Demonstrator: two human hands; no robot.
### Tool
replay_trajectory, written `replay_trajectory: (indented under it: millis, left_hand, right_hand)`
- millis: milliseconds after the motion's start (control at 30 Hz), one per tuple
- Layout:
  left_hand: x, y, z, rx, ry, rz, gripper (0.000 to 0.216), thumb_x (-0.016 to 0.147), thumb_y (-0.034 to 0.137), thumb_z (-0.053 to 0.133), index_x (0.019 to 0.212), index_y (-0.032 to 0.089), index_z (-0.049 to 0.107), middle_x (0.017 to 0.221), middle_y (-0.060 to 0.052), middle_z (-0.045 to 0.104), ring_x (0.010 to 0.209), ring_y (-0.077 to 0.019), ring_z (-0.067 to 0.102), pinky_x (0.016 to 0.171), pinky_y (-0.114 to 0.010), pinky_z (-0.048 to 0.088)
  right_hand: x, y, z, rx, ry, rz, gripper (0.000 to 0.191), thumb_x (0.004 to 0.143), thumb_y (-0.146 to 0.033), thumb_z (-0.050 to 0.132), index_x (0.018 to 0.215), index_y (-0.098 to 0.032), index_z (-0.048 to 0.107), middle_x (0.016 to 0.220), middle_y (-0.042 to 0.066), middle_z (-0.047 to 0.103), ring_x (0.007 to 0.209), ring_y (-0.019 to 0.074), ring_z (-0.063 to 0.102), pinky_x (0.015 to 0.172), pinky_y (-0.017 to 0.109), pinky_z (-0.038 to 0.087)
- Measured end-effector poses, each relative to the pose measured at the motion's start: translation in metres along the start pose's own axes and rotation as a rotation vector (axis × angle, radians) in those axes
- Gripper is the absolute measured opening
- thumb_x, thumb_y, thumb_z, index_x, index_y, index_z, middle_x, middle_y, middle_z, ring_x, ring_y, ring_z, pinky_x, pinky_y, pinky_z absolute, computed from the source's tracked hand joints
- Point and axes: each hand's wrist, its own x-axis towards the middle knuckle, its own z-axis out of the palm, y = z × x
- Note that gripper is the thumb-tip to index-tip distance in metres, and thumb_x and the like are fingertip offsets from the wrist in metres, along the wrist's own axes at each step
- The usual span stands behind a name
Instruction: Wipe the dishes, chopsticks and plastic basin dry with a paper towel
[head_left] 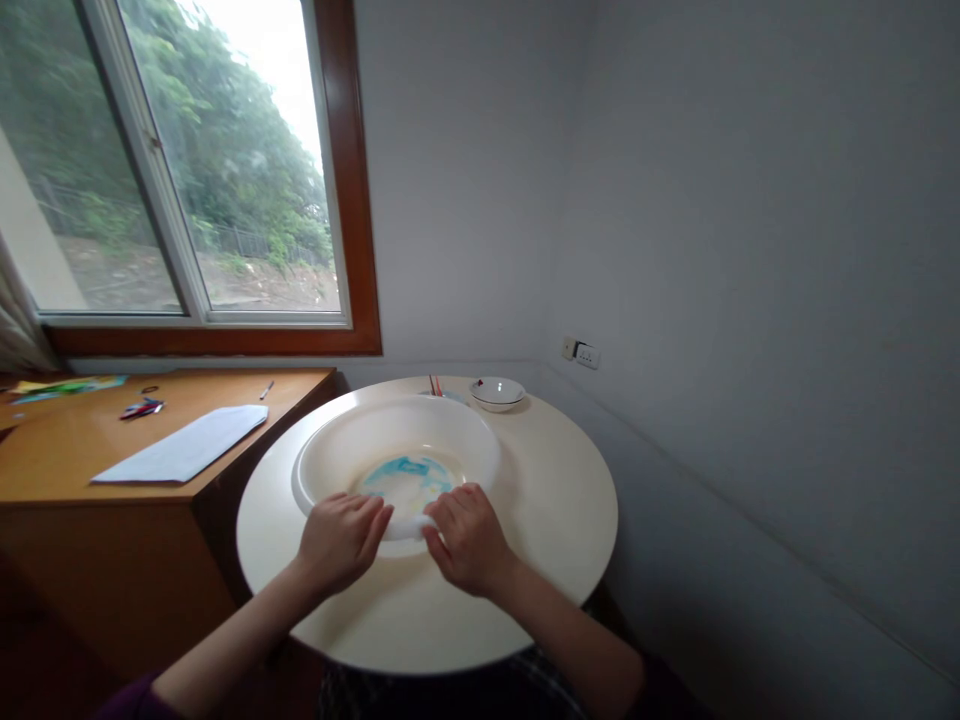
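A large white basin (472, 440) stands on the round cream table (555, 500), with a blue-printed bottom. Over its near edge, my left hand (343, 540) and my right hand (469, 540) are both closed, a short gap apart. Between them stretches a white, rolled cloth (409, 527), one end in each fist. Most of the cloth is hidden inside my fingers, and its texture is too blurred to make out.
At the table's back sit a white bowl (498, 393) and some thin reddish sticks (436, 386). To the left, a wooden desk (232, 388) bears a folded white sheet (187, 445), scissors (142, 408) and a pen (267, 390). Walls rise behind and right.
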Motion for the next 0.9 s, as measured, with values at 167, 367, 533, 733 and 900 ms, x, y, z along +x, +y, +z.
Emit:
replay_trajectory:
  millis: [167, 367, 533, 733, 900]
  left_hand:
    - [-0.004, -0.043, -0.006, -0.126, 0.000, 0.042, 0.042, 0.089, 0.024, 0.023, 0.056, 0.020, 0.049, 0.056, -0.004, 0.058, 0.054, -0.0157, 0.052, 0.065, -0.031, 0.039]
    - [0.007, 0.014, -0.006, -0.031, -0.021, 0.123, 0.033, 0.089, 0.027, 0.029, 0.067, 0.020, 0.052, 0.064, -0.005, 0.061, 0.062, -0.0188, 0.055, 0.064, -0.033, 0.038]
    - [0.005, 0.027, 0.003, -0.044, 0.023, 0.157, 0.025, 0.088, 0.028, 0.030, 0.078, 0.019, 0.050, 0.058, -0.004, 0.061, 0.053, -0.0191, 0.057, 0.054, -0.031, 0.036]
    - [-0.009, -0.029, 0.002, -0.067, 0.183, 0.096, 0.021, 0.088, 0.022, 0.026, 0.076, 0.021, 0.043, 0.051, 0.000, 0.054, 0.044, -0.0161, 0.051, 0.050, -0.028, 0.035]
    - [-0.009, -0.040, 0.001, -0.130, 0.217, 0.121, 0.020, 0.088, 0.017, 0.028, 0.074, 0.021, 0.041, 0.049, 0.002, 0.050, 0.043, -0.0149, 0.049, 0.049, -0.026, 0.035]
  right_hand:
    - [-0.020, 0.054, -0.017, 0.085, 0.004, -0.008, 0.026, 0.091, -0.021, 0.026, 0.080, -0.018, 0.050, 0.074, 0.005, 0.055, 0.074, 0.0188, 0.045, 0.078, 0.037, 0.035]
    - [-0.011, 0.002, 0.000, 0.037, 0.096, 0.138, 0.025, 0.089, -0.020, 0.028, 0.082, -0.017, 0.052, 0.076, 0.007, 0.057, 0.075, 0.0200, 0.044, 0.079, 0.039, 0.032]
    - [-0.005, -0.014, 0.000, 0.005, 0.067, 0.040, 0.028, 0.091, -0.029, 0.029, 0.084, -0.017, 0.053, 0.074, 0.006, 0.057, 0.071, 0.0200, 0.043, 0.072, 0.037, 0.031]
    - [-0.019, 0.047, -0.020, 0.032, 0.029, -0.053, 0.032, 0.093, -0.024, 0.022, 0.079, -0.018, 0.050, 0.071, 0.005, 0.054, 0.071, 0.0189, 0.042, 0.076, 0.036, 0.034]
    - [-0.024, 0.053, -0.022, 0.049, 0.015, -0.030, 0.028, 0.092, -0.022, 0.024, 0.080, -0.018, 0.049, 0.073, 0.005, 0.053, 0.073, 0.0188, 0.042, 0.078, 0.037, 0.035]
